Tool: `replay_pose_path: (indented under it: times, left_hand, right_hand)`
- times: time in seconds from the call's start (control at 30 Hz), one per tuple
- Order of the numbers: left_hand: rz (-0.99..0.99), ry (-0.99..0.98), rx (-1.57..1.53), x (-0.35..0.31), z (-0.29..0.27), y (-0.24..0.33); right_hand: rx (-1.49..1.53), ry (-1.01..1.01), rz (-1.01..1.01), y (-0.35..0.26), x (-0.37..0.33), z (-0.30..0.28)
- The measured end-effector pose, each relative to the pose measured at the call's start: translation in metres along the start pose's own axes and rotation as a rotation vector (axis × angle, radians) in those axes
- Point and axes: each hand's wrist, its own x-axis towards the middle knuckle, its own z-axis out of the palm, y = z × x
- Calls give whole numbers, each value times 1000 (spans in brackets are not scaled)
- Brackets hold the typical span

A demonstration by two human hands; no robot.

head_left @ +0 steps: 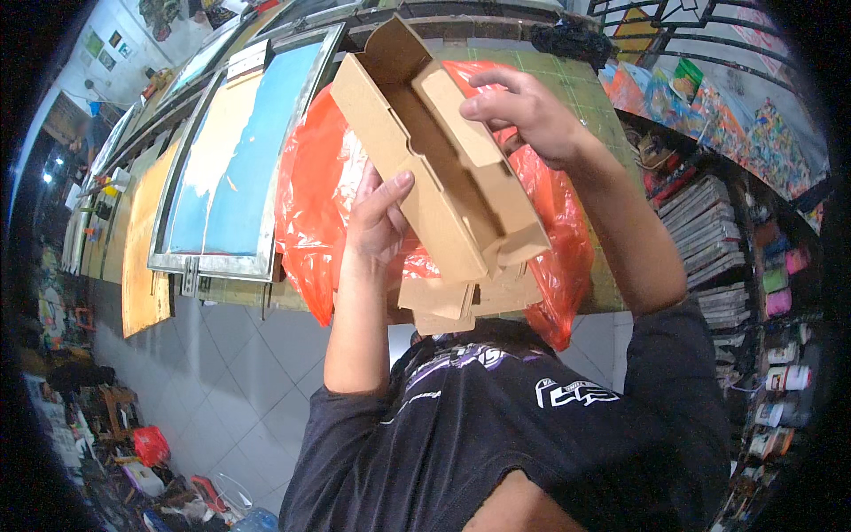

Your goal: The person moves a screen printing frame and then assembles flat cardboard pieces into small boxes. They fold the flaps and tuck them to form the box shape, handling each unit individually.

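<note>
A long brown cardboard box (399, 151), open along its top, slants across the middle above the table. My left hand (377, 213) is closed on its left wall, thumb on the outside. My right hand (527, 111) is at the box's right edge, its fingers bent and apart; a fingertip is at or very near the cardboard flap, and contact is hard to tell. Beneath the box lie flat folded cardboard pieces (439, 301), next to my body. A crinkled red-orange plastic bag (310, 195) spreads on the table (576, 80) under and around the box.
To the left, a metal-framed screen (266, 160) with a blue mesh lies on the table, beside a yellowish board (146, 239). Stacked frames or slats (705, 226) and several small containers (784, 377) line the right side. Mixed clutter with a red bag (151, 445) covers the floor at lower left.
</note>
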Motion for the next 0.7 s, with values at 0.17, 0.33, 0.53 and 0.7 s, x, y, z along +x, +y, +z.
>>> replay_pose_path:
  times: [0.17,0.33,0.53,0.7]
  left_hand:
    - [-133,88,73,12,16,38]
    - [79,248,503,64,1,17]
    - [-36,274,419,78,-16,27]
    - [-25,227,269,83,-24,20]
  right_hand:
    - [-254,-46,-4,1,11,-4]
    - [-413,75,-101,1,19,26]
    - [-525,203,-736,30,-33,12]
    - [-721,337,-794,65,-66,54]
